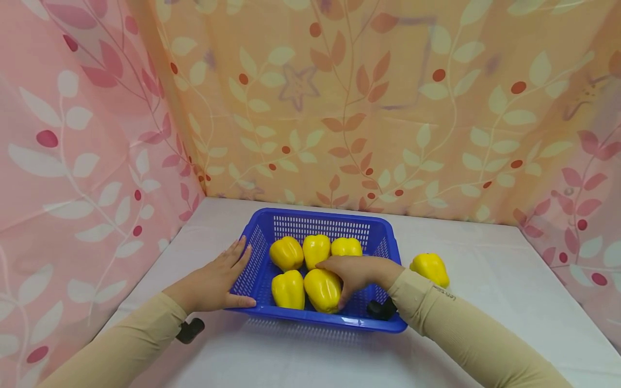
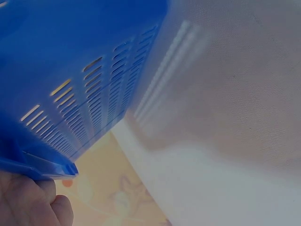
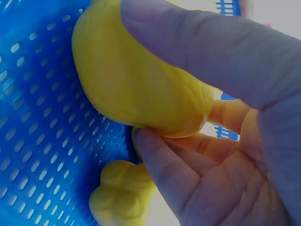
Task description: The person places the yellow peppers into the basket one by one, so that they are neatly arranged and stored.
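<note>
My right hand (image 1: 356, 272) reaches into a blue plastic basket (image 1: 335, 318) and grips a yellow bell pepper (image 1: 322, 291) near the front wall. In the right wrist view the thumb lies over one side of that pepper (image 3: 136, 80), with the fingers around the other. My left hand (image 1: 218, 280) rests on the basket's left rim, fingers spread along it and thumb on the front edge. Beside the held pepper sits another yellow bell pepper (image 1: 288, 290). Behind them stand three more, a left one (image 1: 286, 253), a middle one (image 1: 316, 249) and a right one (image 1: 346, 247).
One yellow bell pepper (image 1: 430, 269) lies on the white tabletop (image 1: 490, 285) outside the basket, to its right, partly behind the right forearm. Patterned cloth (image 1: 339, 108) hangs behind the table and along both sides. A black wrist camera (image 1: 380, 309) overlaps the basket's front right corner.
</note>
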The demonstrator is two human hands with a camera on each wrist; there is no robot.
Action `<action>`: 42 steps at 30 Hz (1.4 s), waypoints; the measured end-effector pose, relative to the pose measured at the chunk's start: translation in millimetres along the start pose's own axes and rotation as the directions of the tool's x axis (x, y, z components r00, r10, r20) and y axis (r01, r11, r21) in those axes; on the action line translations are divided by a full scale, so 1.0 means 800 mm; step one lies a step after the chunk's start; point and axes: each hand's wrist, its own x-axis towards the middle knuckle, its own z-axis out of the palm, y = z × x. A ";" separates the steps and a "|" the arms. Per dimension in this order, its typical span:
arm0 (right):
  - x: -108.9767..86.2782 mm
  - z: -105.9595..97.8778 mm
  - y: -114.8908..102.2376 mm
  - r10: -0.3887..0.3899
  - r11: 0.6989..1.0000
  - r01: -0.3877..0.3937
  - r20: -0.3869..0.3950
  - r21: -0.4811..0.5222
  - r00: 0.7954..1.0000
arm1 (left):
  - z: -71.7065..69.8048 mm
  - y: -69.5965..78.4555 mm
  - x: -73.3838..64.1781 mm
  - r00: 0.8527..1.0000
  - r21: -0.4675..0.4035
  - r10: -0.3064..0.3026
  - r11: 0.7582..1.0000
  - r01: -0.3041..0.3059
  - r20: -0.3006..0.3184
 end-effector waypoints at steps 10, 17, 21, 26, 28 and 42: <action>-0.004 -0.001 -0.002 -0.005 1.000 0.005 0.007 0.019 1.000 | 0.002 0.000 0.000 1.000 0.002 0.010 1.000 -0.010 0.001; -0.002 -0.001 -0.003 0.005 1.000 -0.004 -0.032 0.030 0.999 | 0.001 0.001 -0.002 1.000 0.005 0.010 1.000 -0.010 0.003; -0.001 -0.002 -0.003 0.005 1.000 -0.004 -0.050 0.028 0.999 | 0.000 0.001 -0.002 1.000 0.000 0.007 1.000 -0.007 0.004; -0.003 -0.007 -0.005 0.024 0.999 -0.022 -0.055 0.049 0.998 | 0.001 0.001 -0.002 1.000 0.001 -0.003 1.000 0.003 0.015; -0.005 -0.009 -0.005 0.024 0.998 -0.020 -0.058 0.055 0.998 | 0.001 0.001 -0.002 1.000 -0.001 -0.005 1.000 0.005 0.016; -0.025 -0.033 -0.007 0.032 0.993 -0.019 -0.117 0.114 0.993 | -0.001 0.001 -0.001 1.000 -0.010 -0.002 1.000 0.003 0.014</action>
